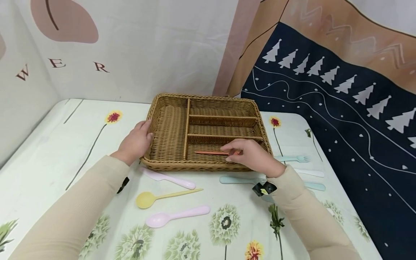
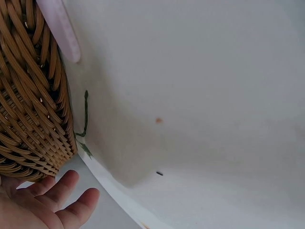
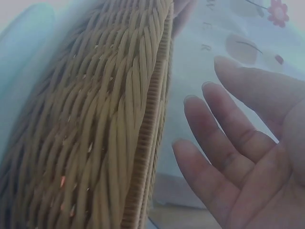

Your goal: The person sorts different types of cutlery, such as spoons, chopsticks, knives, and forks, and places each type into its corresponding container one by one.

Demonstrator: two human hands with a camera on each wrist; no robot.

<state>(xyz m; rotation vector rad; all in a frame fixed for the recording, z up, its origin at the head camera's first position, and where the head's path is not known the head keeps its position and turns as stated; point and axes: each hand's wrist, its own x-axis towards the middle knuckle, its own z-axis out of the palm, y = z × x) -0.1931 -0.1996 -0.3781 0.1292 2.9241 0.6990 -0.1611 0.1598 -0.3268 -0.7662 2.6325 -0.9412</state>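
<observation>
A brown wicker tray (image 1: 211,167) with several compartments stands on the table. My left hand (image 1: 134,141) rests against its left side, thumb at the rim; in the left wrist view the left fingers (image 2: 81,207) extend loosely past the tray's corner. Over the front right compartment, my right hand (image 1: 253,155) reaches in from the right. Beneath its fingers lies a thin orange utensil (image 1: 209,152), its right end partly covered by the hand. The right wrist view shows the right fingers (image 3: 202,119) spread, with nothing between them, above the tray's woven wall.
In front of the tray lie a pale pink knife (image 1: 169,178), a yellow spoon (image 1: 145,199) and a pink spoon (image 1: 159,219). A light blue utensil (image 1: 237,180) is near the right forearm. Further right are a blue fork (image 1: 294,159) and a white handle (image 1: 312,173).
</observation>
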